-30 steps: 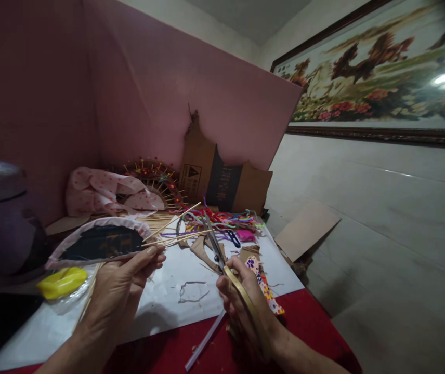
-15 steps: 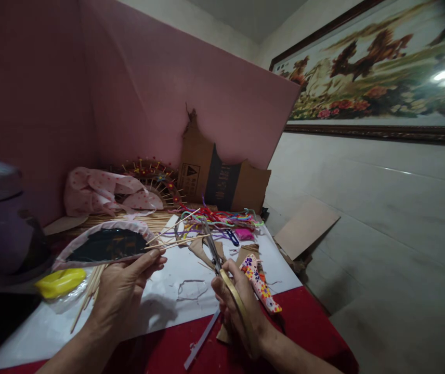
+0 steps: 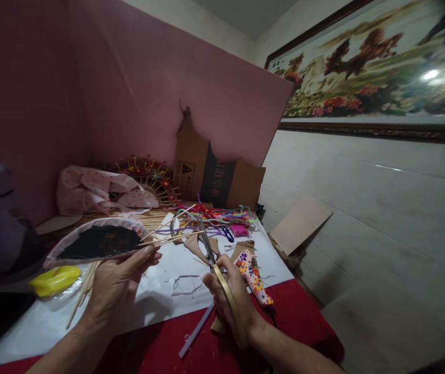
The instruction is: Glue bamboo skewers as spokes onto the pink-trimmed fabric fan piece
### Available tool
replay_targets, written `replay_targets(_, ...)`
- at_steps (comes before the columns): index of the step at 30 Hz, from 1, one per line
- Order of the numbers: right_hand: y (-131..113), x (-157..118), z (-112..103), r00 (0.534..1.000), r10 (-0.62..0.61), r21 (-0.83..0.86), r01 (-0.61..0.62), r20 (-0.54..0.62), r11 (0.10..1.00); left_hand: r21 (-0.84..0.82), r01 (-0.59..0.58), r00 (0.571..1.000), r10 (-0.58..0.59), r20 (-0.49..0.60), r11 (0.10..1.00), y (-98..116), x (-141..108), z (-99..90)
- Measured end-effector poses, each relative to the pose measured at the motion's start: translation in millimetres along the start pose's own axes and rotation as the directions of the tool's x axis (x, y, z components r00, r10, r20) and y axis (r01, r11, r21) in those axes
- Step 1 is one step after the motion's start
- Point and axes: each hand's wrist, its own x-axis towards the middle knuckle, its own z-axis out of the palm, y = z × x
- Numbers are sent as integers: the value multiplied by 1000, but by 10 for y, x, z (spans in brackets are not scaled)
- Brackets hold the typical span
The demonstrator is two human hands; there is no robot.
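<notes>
My left hand [image 3: 123, 278] pinches a dark oval piece of cardboard [image 3: 100, 241] edged with pale pink fabric [image 3: 53, 255]. Several thin wooden sticks [image 3: 175, 237] stick out from its right end, past my fingertips. In my right hand [image 3: 232, 296] is a pair of scissors [image 3: 222, 280] with gold-coloured handles, fingers wrapped round them. The blades [image 3: 206, 241] point up and away, close to the tips of the sticks. Whether the blades touch a stick I cannot tell. A hot glue gun with a flowered pattern [image 3: 253, 278] lies just right of my right hand.
Coloured pipe cleaners [image 3: 214, 214] lie at the back of the white sheet [image 3: 156, 306]. Behind stand torn cardboard [image 3: 241, 182] and a decorated stick fan [image 3: 156, 176]. A yellow item in plastic [image 3: 54, 280] and loose sticks [image 3: 84, 291] lie left. Red cloth [image 3: 296, 317] covers the front edge.
The whole view has shifted slightly, so things appear a little further left. Both hands keep their holds, with the scissors still beside the stick ends.
</notes>
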Motion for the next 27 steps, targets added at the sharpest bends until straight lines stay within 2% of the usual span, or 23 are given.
replay_targets(11,56,66,-28,999,-45,-119,42,-25,992,0,-52,998,52,43,999,-6,16,-28)
replay_targets(16,42,91,-50,999,-21,-66,24,45,997,-2,-65,996,65,60,998,5,10,-38)
replay_targets(21,-73,116,-37,996,28,10,-29,80,1000,18,-67,994,65,84,998,35,-4,-38)
replay_targets(27,-126,112,-64,995,10,-19,-8,98,1000,58,-59,995,54,89,997,70,-28,-23)
